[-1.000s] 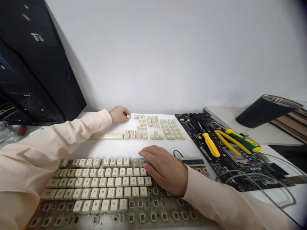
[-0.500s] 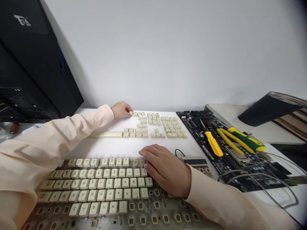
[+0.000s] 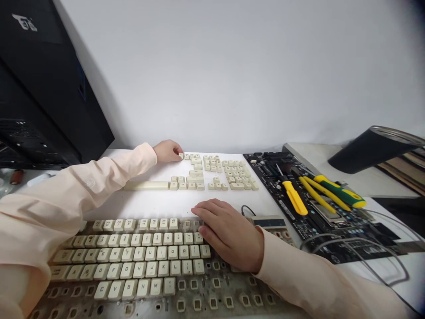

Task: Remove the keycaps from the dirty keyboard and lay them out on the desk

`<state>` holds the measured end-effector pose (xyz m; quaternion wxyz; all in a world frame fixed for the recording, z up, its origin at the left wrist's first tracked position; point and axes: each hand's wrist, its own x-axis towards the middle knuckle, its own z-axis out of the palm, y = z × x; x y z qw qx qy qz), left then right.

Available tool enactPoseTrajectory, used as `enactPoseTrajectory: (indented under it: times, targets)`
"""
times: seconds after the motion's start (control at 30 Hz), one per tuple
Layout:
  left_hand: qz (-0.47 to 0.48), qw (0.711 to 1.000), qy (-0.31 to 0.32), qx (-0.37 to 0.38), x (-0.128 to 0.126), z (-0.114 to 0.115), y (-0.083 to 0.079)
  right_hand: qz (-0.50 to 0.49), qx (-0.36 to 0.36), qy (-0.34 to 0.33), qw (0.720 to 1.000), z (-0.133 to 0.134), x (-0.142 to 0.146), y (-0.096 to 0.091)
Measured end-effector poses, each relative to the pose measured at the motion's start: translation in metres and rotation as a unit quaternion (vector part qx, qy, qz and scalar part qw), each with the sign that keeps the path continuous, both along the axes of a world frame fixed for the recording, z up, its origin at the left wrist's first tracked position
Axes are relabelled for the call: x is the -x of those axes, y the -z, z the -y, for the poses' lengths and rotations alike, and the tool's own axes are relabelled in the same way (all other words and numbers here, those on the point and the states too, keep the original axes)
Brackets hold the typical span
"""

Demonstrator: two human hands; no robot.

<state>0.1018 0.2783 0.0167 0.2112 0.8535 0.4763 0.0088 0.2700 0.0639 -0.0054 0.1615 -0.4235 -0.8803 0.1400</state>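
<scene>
At the back of the white table, my left hand (image 3: 168,151) is closed in a pinch on a small cream keycap (image 3: 181,156), at the left end of a row of loose keycaps (image 3: 212,168). These lie in groups laid out like a keyboard, with a long space bar (image 3: 146,185) at the front left. My right hand (image 3: 229,235) lies open, palm down, over the upper right part of the dirty keyboard (image 3: 217,283). Its fingers are stretched out and it holds nothing. Many letter keys (image 3: 146,253) remain seated; bare sockets show below and right of them.
On the right, a black circuit board (image 3: 282,199) carries a yellow screwdriver (image 3: 295,198), yellow-handled pliers (image 3: 318,193) and a green-and-yellow tool handle (image 3: 341,191). A grey cable (image 3: 361,240) loops nearby. A black computer case (image 3: 49,88) stands at the left, against the wall.
The view has shifted very slightly. My left hand stays at the same keycap and my right hand keeps its place on the keyboard.
</scene>
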Motion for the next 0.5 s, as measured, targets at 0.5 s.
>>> enactPoseTrajectory:
  times: [0.5]
  targets:
    - [0.032,0.997,-0.043,-0.051,0.0042,-0.0042,-0.0001,0.001,-0.008,0.001,1.0,0.0001,0.0002,0.0006]
